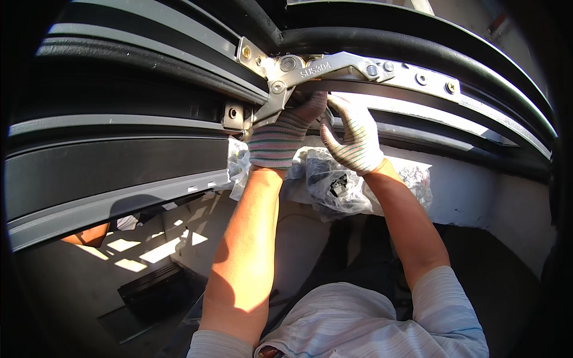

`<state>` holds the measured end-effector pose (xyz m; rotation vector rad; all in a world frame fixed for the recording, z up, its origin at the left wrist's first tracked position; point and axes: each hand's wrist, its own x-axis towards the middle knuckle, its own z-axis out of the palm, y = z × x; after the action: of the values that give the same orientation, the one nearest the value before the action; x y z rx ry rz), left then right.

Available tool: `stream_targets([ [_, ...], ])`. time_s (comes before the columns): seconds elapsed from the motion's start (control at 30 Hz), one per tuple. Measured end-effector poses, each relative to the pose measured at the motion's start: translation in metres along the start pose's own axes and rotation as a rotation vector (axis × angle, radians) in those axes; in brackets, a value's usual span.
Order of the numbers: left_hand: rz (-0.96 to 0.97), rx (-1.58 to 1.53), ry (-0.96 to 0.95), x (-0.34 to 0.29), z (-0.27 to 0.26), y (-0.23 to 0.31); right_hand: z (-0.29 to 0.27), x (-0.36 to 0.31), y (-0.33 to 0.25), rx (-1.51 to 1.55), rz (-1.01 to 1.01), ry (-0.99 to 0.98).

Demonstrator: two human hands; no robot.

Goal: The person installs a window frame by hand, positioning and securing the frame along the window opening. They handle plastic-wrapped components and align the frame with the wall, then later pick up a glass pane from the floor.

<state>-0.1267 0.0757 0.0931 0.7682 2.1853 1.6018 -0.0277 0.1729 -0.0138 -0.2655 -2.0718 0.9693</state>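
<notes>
My two hands meet just under a steel window hinge (pixel 334 65) with jointed arms and screws, mounted on a dark window frame (pixel 119 156). Both wear striped knit gloves. My left hand (pixel 277 142) is closed, its fingertips tucked beneath the hinge arm and partly hidden. Close beside it on the right, my right hand (pixel 357 136) curls its fingers and thumb toward the left one. A small metallic edge shows between the hands; I cannot make out what it is. Below them a see-through plastic bag (pixel 334 200) with black parts inside lies on a white ledge (pixel 462 191).
Curved dark frame rails run along the top and right. A lower steel bracket (pixel 233 114) sits left of my left hand. Dark flat panels (pixel 158 295) lie on the floor at lower left. Under the left rail, a bare limb (pixel 89 235) shows, perhaps reflected.
</notes>
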Motion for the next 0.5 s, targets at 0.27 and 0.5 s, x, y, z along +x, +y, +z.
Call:
stream_targets([
  [0.27,0.042,-0.006,-0.043,0.01,0.0,-0.028,-0.021,0.035,0.003,-0.076,0.077,-0.51],
  [0.5,-0.022,0.18,-0.119,0.013,0.0,-0.015,-0.015,0.044,-0.007,-0.168,0.256,-0.658],
])
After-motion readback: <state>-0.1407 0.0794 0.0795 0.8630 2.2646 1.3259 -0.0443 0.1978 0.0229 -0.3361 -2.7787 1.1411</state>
